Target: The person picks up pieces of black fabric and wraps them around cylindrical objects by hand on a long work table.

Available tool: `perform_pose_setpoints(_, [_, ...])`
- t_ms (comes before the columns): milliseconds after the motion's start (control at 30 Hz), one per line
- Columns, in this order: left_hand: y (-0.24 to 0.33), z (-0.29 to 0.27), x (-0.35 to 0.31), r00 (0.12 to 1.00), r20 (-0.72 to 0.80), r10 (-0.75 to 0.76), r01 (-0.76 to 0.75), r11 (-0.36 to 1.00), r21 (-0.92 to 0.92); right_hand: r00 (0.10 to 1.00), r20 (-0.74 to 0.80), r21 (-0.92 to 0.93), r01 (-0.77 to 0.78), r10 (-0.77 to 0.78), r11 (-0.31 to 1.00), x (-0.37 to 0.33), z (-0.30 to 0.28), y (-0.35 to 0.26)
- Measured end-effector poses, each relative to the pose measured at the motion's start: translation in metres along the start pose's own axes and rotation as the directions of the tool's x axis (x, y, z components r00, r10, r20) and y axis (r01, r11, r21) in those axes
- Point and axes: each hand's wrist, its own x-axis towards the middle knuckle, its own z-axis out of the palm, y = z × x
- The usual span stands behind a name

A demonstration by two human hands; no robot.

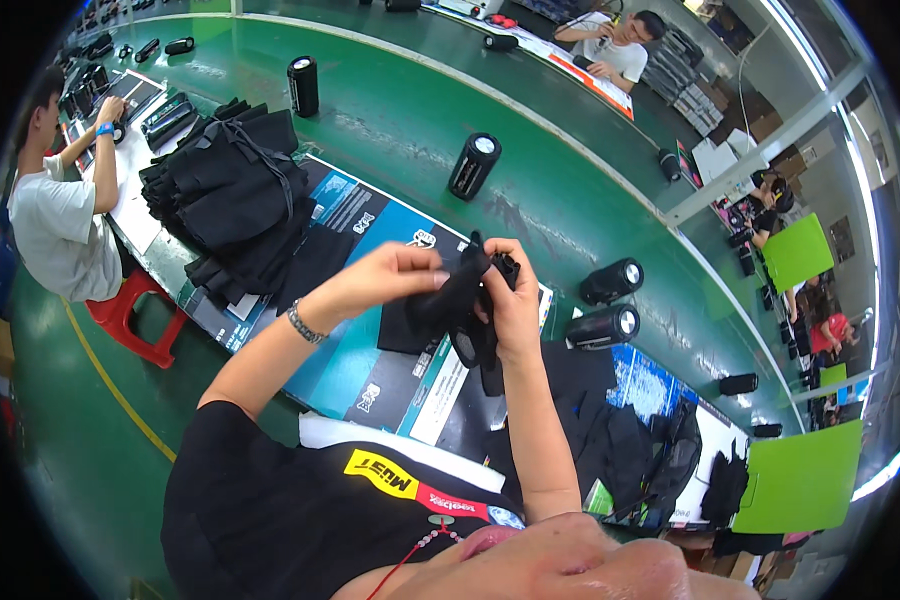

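My left hand (395, 272), with a metal band at the wrist, has its fingers pinched at the edge of a black fabric pouch (448, 300). Fingers closed, my right hand (513, 305) grips the same pouch at its gathered upper end. Dark cord or strap loops bunch around the right fingers, and a darker rounded part hangs below them; its exact kind I cannot make out. Beneath the pouch lies a flat piece of black cloth (400, 330) on a printed blue and grey board (335, 365).
A tall heap of black fabric pouches (225, 185) sits to the left, with more black cloth (610, 430) at right. Beyond stand black cylindrical speakers (474, 167) on the green surface (390, 110). A co-worker (65, 215) sits far left by a red stool (140, 320); a green chair (800, 475) is right.
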Motion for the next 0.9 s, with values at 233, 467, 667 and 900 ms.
perform_pose_setpoints(233, [0.004,-0.052,0.126,0.879,-0.362,0.311,-0.292,0.950,0.109,0.866,-0.224,-0.621,0.225,-0.446,0.751,0.128,-0.029,0.017])
perform_pose_setpoints(467, [-0.027,-0.095,0.226,0.711,-0.503,0.492,-0.204,0.829,0.521,0.667,-0.362,-0.832,0.083,-0.651,0.548,0.215,-0.034,0.049])
perform_pose_setpoints(667, [-0.041,-0.089,0.252,0.870,-0.489,0.057,-0.202,0.947,-0.251,0.828,-0.560,-0.085,-0.048,-0.008,0.995,0.250,-0.083,0.050])
perform_pose_setpoints(900, [-0.030,-0.078,0.262,0.886,-0.443,-0.138,0.092,0.988,-0.122,0.822,-0.418,-0.790,-0.119,-0.386,0.601,0.248,-0.106,0.035])
